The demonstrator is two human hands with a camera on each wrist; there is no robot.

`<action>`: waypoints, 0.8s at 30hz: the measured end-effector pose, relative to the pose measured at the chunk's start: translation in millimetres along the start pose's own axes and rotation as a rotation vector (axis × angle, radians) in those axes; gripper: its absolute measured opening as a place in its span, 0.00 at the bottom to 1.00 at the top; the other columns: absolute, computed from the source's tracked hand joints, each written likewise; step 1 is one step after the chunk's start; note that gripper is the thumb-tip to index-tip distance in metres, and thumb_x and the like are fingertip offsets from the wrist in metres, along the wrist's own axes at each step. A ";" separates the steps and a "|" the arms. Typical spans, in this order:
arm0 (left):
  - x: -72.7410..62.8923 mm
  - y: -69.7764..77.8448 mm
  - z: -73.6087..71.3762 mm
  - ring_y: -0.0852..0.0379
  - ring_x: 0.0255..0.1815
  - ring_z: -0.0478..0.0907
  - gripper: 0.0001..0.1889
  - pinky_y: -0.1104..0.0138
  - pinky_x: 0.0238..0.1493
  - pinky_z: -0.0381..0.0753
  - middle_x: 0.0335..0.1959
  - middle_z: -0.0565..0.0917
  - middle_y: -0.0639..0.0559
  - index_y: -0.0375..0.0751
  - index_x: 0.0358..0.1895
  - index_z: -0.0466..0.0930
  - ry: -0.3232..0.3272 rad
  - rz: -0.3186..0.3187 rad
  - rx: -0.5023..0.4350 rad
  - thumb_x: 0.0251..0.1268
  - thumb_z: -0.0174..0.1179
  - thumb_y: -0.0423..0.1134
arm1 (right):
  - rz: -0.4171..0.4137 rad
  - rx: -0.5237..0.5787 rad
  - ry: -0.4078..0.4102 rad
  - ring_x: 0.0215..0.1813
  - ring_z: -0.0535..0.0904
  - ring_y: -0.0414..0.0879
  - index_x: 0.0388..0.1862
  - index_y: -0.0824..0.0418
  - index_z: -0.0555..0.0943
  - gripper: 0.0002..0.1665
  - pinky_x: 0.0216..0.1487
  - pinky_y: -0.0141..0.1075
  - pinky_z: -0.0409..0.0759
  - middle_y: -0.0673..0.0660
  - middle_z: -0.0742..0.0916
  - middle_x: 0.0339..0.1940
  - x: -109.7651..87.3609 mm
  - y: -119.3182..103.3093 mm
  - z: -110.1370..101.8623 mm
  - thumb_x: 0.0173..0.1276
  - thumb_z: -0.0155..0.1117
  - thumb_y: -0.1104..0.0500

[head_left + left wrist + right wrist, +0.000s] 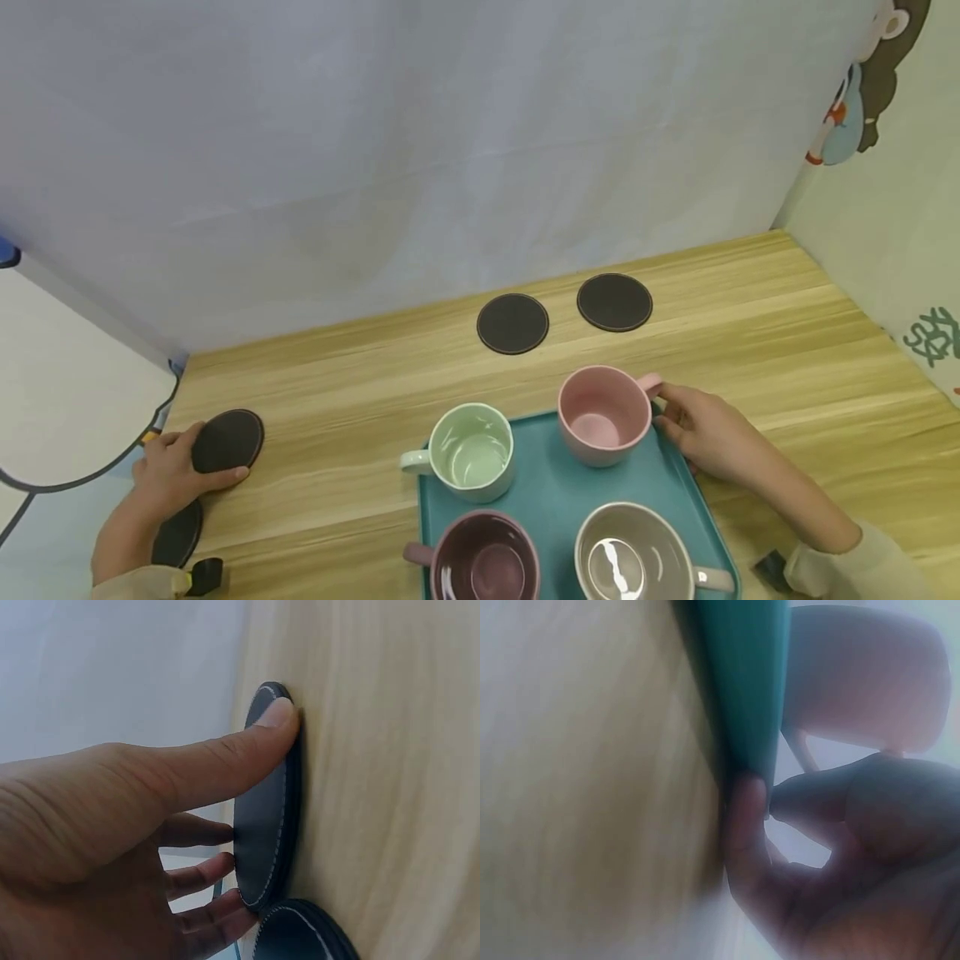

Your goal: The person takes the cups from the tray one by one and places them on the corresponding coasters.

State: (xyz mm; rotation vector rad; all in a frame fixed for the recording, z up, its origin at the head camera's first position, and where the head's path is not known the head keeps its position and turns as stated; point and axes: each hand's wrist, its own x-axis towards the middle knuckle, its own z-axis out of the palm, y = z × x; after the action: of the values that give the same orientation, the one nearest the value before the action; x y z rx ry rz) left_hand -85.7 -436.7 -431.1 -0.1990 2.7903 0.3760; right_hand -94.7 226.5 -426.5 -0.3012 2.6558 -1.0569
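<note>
My left hand (167,477) spans a round black stitched coaster (231,440) near the table's left edge, gripping it with the thumb on one rim and the fingertips at the opposite rim. Another black coaster (292,934) lies right beside it, partly hidden by the hand in the head view. My right hand (708,432) pinches the far right corner of a teal tray (552,467) between thumb and finger, close by the pink mug's handle. On the tray stand a pink mug (602,417), a pale green mug (472,454), a purple mug (487,560) and a beige mug (635,554).
Two more black coasters, a left one (513,323) and a right one (615,302), lie beyond the tray toward the back of the wooden table (337,417). A pale cloth wall (420,167) rises behind the table, and a printed panel (885,250) borders its right side.
</note>
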 end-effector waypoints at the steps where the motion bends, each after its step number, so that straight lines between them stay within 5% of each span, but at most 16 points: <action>1: 1.5 0.9 -1.7 0.08 0.66 0.49 0.62 0.22 0.59 0.55 0.67 0.51 0.06 0.13 0.75 0.47 -0.012 -0.003 0.002 0.62 0.70 0.63 | 0.001 -0.004 0.002 0.17 0.76 0.41 0.66 0.61 0.76 0.22 0.19 0.35 0.77 0.52 0.83 0.28 0.0 -0.1 -0.2 0.75 0.60 0.65; 7: 5.1 6.4 -7.0 0.04 0.64 0.50 0.64 0.20 0.59 0.58 0.68 0.48 0.06 0.15 0.76 0.45 -0.054 -0.015 0.017 0.61 0.71 0.64 | 0.002 -0.011 0.002 0.17 0.76 0.41 0.66 0.63 0.76 0.22 0.18 0.34 0.76 0.52 0.83 0.28 -1.5 0.3 0.3 0.75 0.60 0.65; 17: 3.4 10.8 -4.9 0.06 0.64 0.49 0.63 0.20 0.58 0.57 0.67 0.48 0.06 0.13 0.76 0.46 -0.028 0.008 -0.005 0.60 0.72 0.63 | 0.013 -0.018 -0.015 0.16 0.77 0.42 0.71 0.67 0.73 0.26 0.17 0.33 0.76 0.54 0.82 0.30 -0.6 0.2 -0.8 0.76 0.59 0.65; 24: 10.0 26.6 -2.7 0.05 0.64 0.51 0.63 0.21 0.59 0.61 0.68 0.50 0.08 0.17 0.78 0.46 -0.023 0.042 -0.002 0.61 0.71 0.64 | -0.003 -0.015 -0.010 0.16 0.77 0.41 0.70 0.66 0.74 0.25 0.16 0.33 0.76 0.53 0.82 0.29 0.1 0.1 -0.6 0.76 0.59 0.65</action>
State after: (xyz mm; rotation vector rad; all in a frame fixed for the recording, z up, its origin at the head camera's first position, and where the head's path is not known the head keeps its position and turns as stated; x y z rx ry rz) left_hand -100.6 -413.0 -425.7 -0.1357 2.7753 0.3886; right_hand -95.0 226.9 -426.1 -0.3135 2.6560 -1.0345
